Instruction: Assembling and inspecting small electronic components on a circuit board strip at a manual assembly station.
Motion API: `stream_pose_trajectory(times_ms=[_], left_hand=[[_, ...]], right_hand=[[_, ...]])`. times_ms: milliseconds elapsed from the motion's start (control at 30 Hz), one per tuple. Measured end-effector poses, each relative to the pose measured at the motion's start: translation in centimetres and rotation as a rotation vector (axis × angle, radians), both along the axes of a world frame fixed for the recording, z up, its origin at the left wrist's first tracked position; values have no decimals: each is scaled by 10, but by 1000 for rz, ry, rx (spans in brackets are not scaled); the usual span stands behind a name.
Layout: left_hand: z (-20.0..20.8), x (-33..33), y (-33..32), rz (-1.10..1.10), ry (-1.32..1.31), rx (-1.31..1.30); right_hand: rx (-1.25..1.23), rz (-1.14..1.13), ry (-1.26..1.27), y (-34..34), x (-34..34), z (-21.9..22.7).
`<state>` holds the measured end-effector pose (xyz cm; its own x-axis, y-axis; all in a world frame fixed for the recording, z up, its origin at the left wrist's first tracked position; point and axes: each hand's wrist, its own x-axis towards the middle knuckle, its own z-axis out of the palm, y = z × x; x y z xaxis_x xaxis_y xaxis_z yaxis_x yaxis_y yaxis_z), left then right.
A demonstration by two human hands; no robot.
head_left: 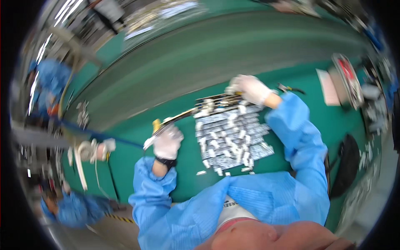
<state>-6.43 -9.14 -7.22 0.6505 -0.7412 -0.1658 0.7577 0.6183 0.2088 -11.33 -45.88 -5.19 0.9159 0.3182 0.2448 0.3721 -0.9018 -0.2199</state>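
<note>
My left hand [167, 142], in a white glove with a black wrist strap, is closed on one end of a long thin strip [183, 114]. That strip slants up to the right toward a stack of parts. A small yellow thing [156, 125] shows beside those fingers; its kind is unclear. My right hand [252, 88], also gloved, bends over the far right of the stack. Its fingers look curled, blurred, and what they grip is hidden. Between my arms lie several flat grey patterned strips [214, 129], with small white pieces [236, 151] scattered over them.
A green mat [187, 183] covers the bench. Pliers [290, 88] lie right of my right hand. Farther right are a pink sheet [328, 87], a red-and-white box [348, 77] and a black pouch [346, 166]. Tape rolls [89, 151] stand left. People in blue work beyond the left side.
</note>
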Motion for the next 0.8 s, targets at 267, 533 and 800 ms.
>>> stream_pose_trajectory(times_ms=[267,533,800], left_hand=[[-44,9,12,83,-206,248],[-18,-1,10,-21,48,-280],[-22,3,9,-64,9,-334]], right_hand=[[121,71,122,2,-5,19],[120,12,165,7,-2,23],[115,10,176,11,-6,33]])
